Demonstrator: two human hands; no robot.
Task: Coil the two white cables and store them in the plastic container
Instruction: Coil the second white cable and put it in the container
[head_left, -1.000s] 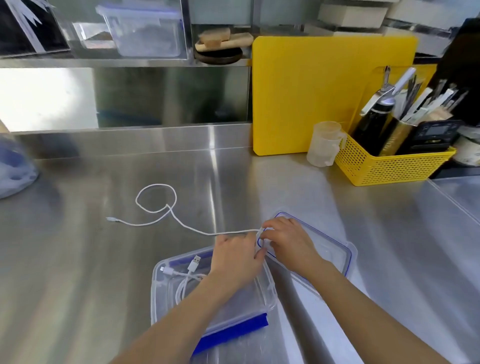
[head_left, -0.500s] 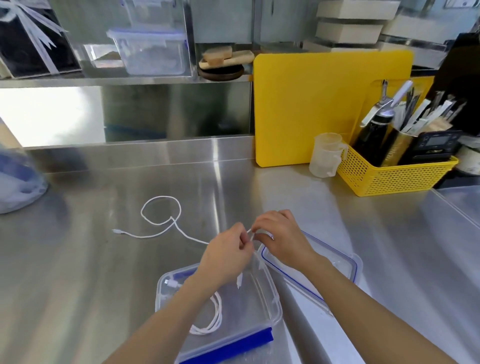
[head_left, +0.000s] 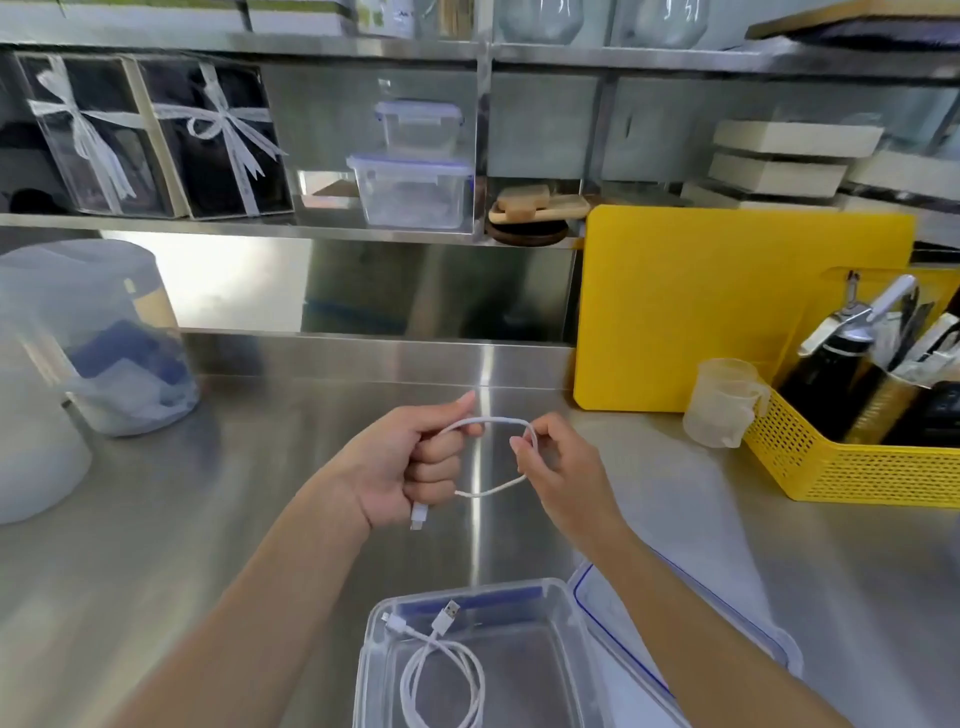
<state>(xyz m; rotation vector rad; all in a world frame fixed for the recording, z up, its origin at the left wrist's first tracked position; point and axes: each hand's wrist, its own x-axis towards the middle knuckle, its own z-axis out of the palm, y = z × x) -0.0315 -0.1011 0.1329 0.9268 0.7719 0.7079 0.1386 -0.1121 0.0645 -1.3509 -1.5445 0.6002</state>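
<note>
White cable (head_left: 491, 457) looped between both closed hands.

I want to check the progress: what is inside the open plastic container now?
One coiled white cable lies inside the plastic container, both plugs visible. The container's near part is outside the picture.

One head-worn camera — looking forward and down, close over the steel worktop (head_left: 156, 545), facing the shelves (head_left: 260, 223) behind.
</note>
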